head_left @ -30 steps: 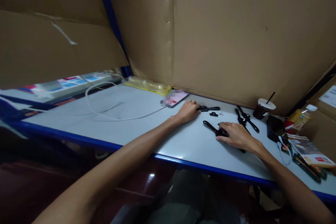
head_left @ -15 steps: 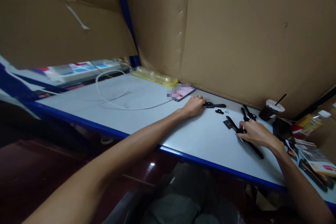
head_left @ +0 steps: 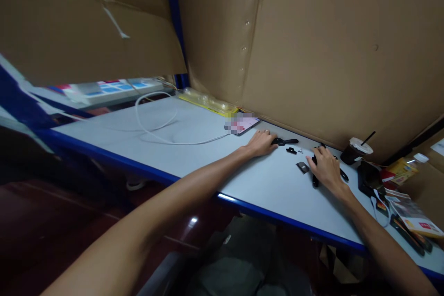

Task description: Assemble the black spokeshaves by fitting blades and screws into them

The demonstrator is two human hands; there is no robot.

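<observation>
My left hand (head_left: 262, 143) rests on the table with its fingers closed around one end of a black spokeshave (head_left: 288, 141); the other handle sticks out to the right. Beside that tool lie a small black clamp plate (head_left: 292, 151) and tiny silvery screws (head_left: 300, 151). A dark flat blade (head_left: 303, 168) is just left of my right hand (head_left: 326, 169). That hand is closed over a second black spokeshave (head_left: 315, 180), mostly hidden under the palm, one handle end pointing toward the front edge. Another black handle (head_left: 344, 175) shows past the hand's right side.
A lidded cup (head_left: 357, 150) with a straw stands at the back right. Near it are a black box (head_left: 369, 179), a bottle (head_left: 414, 162) and packaged goods (head_left: 412, 210). A phone (head_left: 245, 123) with a white cable (head_left: 180, 143) lies by the cardboard wall (head_left: 322, 55).
My right hand has moved back and left, turning its spokeshave so that one end now points toward the front edge. My left hand stays on its tool. The view has shifted slightly.
</observation>
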